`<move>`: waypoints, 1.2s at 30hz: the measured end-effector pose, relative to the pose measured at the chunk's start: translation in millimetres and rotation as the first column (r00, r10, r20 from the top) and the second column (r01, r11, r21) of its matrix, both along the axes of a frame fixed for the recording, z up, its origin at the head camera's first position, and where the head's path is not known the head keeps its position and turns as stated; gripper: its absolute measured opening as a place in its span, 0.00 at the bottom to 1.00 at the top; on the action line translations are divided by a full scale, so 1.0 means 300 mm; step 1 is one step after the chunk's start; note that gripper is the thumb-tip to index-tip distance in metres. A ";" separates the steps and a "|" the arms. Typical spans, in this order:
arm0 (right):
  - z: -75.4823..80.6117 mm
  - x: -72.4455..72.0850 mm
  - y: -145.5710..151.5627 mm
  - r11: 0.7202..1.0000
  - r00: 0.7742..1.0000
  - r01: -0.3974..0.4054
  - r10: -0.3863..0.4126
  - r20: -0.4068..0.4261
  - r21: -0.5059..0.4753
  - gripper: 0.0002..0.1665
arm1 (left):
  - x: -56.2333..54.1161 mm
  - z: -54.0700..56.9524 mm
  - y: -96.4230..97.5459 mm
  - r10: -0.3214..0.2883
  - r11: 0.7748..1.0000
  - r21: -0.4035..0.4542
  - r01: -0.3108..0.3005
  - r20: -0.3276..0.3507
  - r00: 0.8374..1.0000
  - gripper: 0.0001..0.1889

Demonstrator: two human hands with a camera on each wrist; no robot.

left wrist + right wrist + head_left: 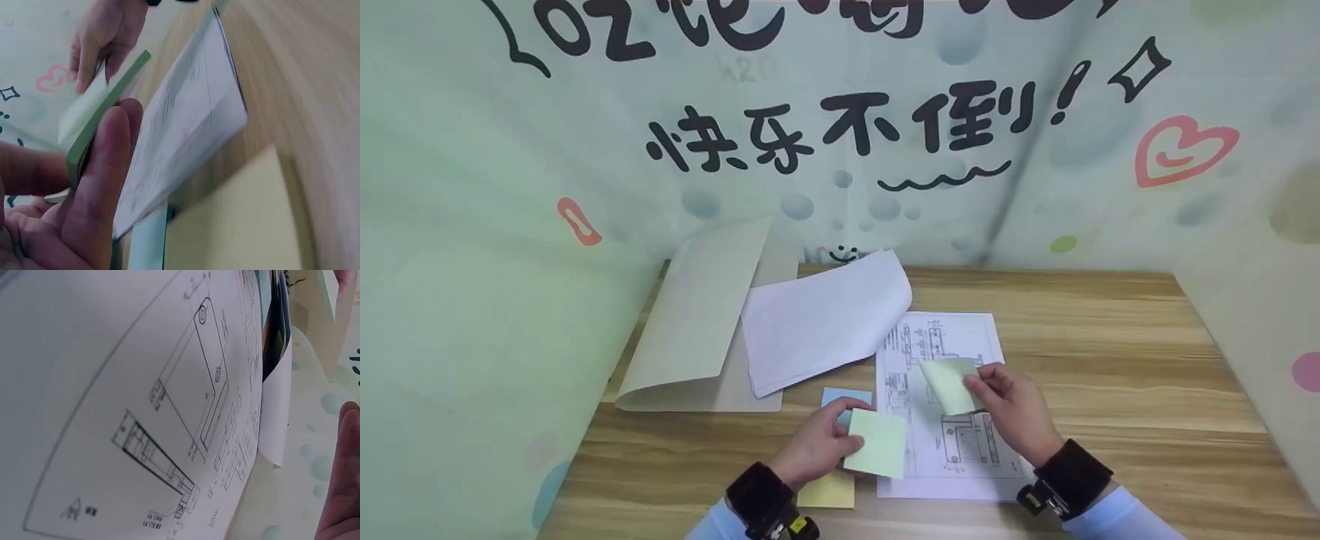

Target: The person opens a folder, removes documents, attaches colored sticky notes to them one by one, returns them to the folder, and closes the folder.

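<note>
Thumb and fingers of my left hand (814, 451) grip a pale green sticky-note pad (879, 444), low in the head view. Its thickness shows edge-on in the left wrist view, where the pad (109, 104) sits between thumb and fingers. My right hand (1024, 416) pinches a single green sticky note (949, 384) by its right side; the note is curled. That note is over a printed technical drawing (900, 480) on the table. In the right wrist view part of the right hand (342, 478) shows at the edge, beside the drawing (129, 371).
A blue sticky-note pad (844, 394) lies behind the left hand and a yellow pad (829, 493) beneath it. Further back, a cream folder (697, 322) stands half open. White sheets (825, 322) spill from it, overlapping the drawing's far corner. A printed curtain (840, 202) borders the wooden table (1125, 360).
</note>
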State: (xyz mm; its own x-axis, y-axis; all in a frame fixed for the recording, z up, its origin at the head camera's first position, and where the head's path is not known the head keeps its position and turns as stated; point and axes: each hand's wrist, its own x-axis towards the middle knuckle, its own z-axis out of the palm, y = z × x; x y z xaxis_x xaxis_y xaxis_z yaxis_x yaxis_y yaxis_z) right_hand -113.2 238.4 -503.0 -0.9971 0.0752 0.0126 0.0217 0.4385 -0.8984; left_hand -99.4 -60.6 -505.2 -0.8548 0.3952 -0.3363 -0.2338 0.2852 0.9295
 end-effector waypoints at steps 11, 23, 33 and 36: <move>0.013 0.003 0.009 0.999 0.999 -0.031 0.032 -0.021 0.037 0.06 | 0.001 0.009 -0.314 0.181 0.898 -0.348 -0.271 -0.268 0.946 0.12; 0.016 0.000 -0.001 0.995 0.998 -0.044 0.047 -0.030 0.088 0.06 | 0.026 -0.024 -0.311 -0.079 0.589 -0.719 -0.369 -0.506 0.859 0.07; -0.009 -0.033 -0.006 0.968 0.985 -0.035 0.075 -0.154 0.248 0.03 | -0.018 0.013 0.002 -0.556 0.677 -0.732 -0.072 -0.574 0.601 0.10; -0.019 -0.054 -0.022 0.945 0.971 -0.033 0.106 -0.212 0.325 0.03 | -0.025 0.009 0.087 -0.687 0.595 -0.803 0.009 -0.503 0.524 0.13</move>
State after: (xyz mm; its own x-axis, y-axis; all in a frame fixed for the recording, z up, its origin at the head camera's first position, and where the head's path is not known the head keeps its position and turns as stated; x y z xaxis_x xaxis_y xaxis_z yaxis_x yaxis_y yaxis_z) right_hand -129.3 231.7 -508.8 -0.9681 -0.0390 0.2473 -0.2042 0.6945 -0.6899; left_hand -106.8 -34.5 -502.6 -0.7305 0.6829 0.0055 0.6719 0.7173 0.1845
